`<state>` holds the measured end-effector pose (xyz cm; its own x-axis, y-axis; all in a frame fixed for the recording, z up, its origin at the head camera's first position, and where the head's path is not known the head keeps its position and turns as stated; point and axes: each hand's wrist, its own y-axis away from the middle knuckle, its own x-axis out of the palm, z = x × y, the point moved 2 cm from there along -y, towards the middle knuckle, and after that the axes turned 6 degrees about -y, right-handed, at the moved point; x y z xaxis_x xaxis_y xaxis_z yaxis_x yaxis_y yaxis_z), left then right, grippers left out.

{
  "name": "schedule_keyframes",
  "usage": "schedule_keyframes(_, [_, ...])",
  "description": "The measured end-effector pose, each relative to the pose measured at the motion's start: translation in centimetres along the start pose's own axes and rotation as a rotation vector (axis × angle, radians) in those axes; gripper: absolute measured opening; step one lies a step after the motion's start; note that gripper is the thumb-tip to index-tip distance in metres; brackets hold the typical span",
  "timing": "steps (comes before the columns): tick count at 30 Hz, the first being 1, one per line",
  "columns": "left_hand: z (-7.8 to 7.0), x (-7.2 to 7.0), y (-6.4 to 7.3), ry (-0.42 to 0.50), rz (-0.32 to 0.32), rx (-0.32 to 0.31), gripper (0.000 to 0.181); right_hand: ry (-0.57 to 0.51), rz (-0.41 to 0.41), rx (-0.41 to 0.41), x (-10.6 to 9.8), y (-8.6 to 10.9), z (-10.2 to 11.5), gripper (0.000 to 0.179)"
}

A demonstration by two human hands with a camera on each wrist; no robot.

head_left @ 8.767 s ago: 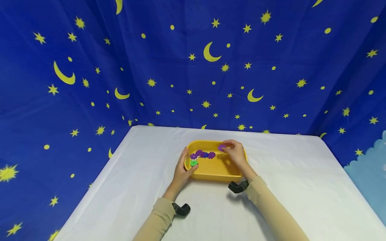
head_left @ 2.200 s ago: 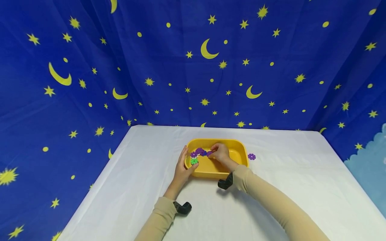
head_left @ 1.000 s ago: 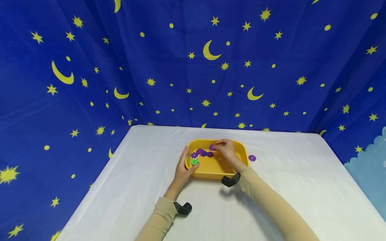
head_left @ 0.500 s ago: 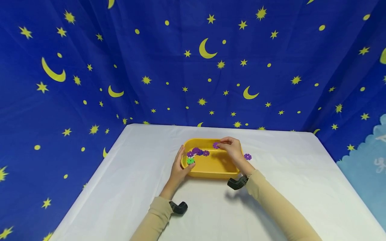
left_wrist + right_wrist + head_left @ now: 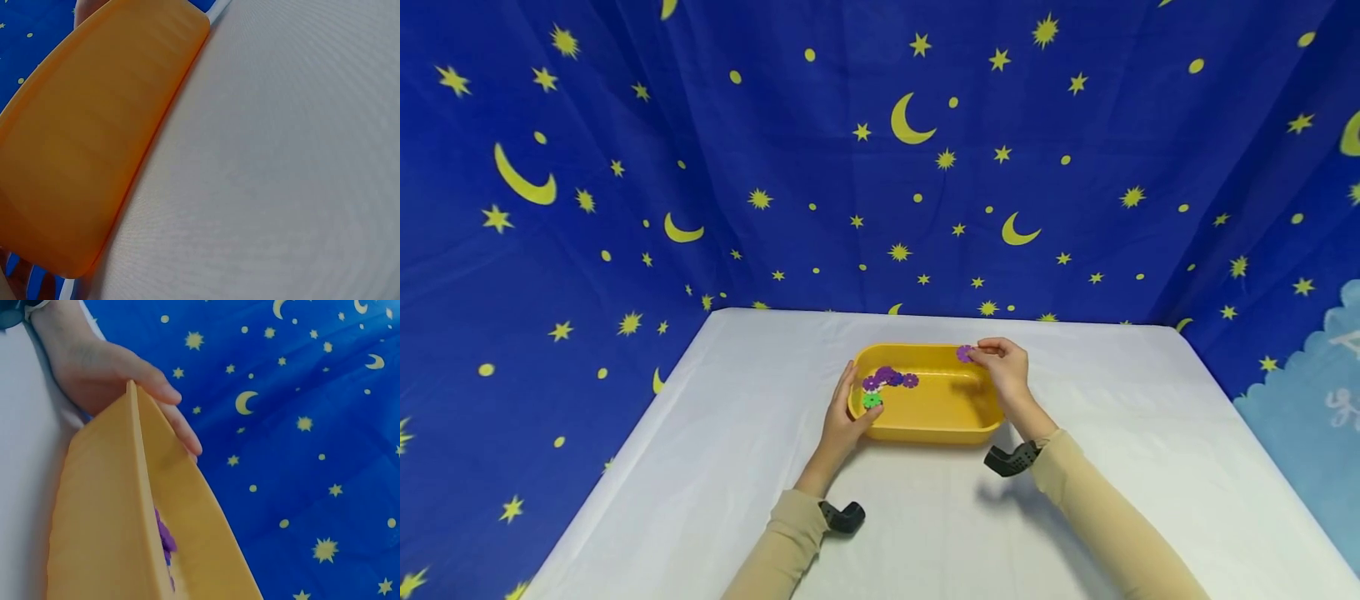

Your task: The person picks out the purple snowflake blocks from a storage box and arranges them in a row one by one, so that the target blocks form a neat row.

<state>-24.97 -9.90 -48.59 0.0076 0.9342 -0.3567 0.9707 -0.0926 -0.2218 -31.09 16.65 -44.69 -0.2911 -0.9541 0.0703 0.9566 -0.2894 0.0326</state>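
A yellow plastic tub (image 5: 940, 435) stands on the white table. My left hand (image 5: 841, 421) holds its left end, fingers along the outer wall and thumb at the front corner; the right wrist view shows that thumb over the rim. Between thumb and fingertips my right hand (image 5: 1009, 373) pinches a purple flower-shaped disc (image 5: 965, 354), over the tub's far right corner. In the tub's left part lie a green flower-shaped disc (image 5: 872, 400), a blue disc (image 5: 897, 379) and several purple discs (image 5: 910, 380), some overlapping.
The white-covered table (image 5: 760, 375) extends around the tub. A blue curtain (image 5: 820, 167) with yellow moons and stars hangs behind and at the sides. Each wrist carries a black camera mount (image 5: 1011, 460).
My right hand has lifted a purple disc from the cluster and carried it right. The purple disc seen earlier on the table is now hidden behind that hand. My left hand stays at the tub.
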Motion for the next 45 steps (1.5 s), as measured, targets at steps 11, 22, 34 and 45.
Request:
schedule_keyframes(11, [0.0,-0.1,0.0,0.028,-0.007,0.0,0.075,0.004,-0.118,0.018,-3.0,-0.1,-0.3,0.03])
schedule_keyframes(22, [0.1,0.0,0.2,0.03,-0.006,-0.003,0.079,-0.09,-0.215,-0.027,-6.8,-1.1,-1.8,0.014])
schedule_keyframes(34, [-0.1,-0.1,0.3,0.031,-0.002,-0.008,0.078,0.017,-0.271,0.004,-9.7,-1.8,-3.9,0.03])
schedule_keyframes(45, [0.2,-0.1,0.0,0.014,-0.001,-0.004,0.078,0.121,-0.234,0.086,-10.1,-1.9,-4.6,0.035])
